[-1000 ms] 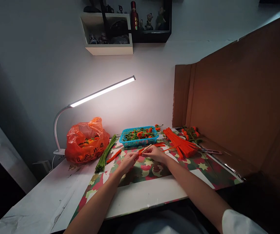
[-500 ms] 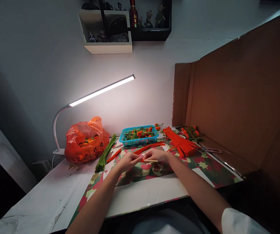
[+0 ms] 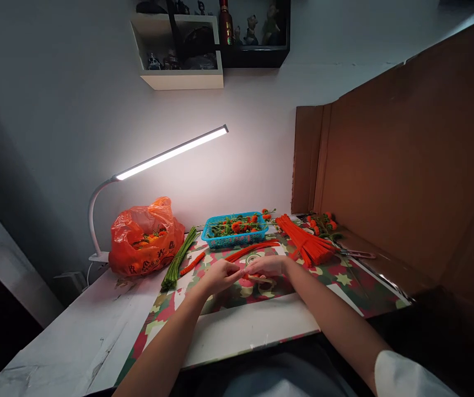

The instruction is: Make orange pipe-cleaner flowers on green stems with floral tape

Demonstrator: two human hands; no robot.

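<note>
My left hand [image 3: 220, 277] is closed, thumb and fingertips pinched together just above the patterned table cover. My right hand [image 3: 268, 266] meets it from the right, its bent fingers over the left fingertips. Between them shows a bit of orange chenille stem [image 3: 250, 277], partly hidden by the fingers. A pale stick [image 3: 265, 284] below my right hand looks smeared into loops. Behind the hands lie loose orange chenille stems [image 3: 249, 250], with a large tied bundle of orange chenille stems [image 3: 303, 240] to the right.
A blue basket [image 3: 237, 239] holds orange flowers with green stems. Left of it lie green chenille stems [image 3: 179, 262], a short orange roll [image 3: 193, 264] and an orange plastic bag [image 3: 146, 259]. A lit lamp [image 3: 171, 154] arches above. Scissors [image 3: 359, 254] and a cardboard wall [image 3: 398, 165] stand right.
My right hand has turned flatter and moved over the left fingertips. The pale stick, straight and sticking out to the right before, now appears blurred below the right hand.
</note>
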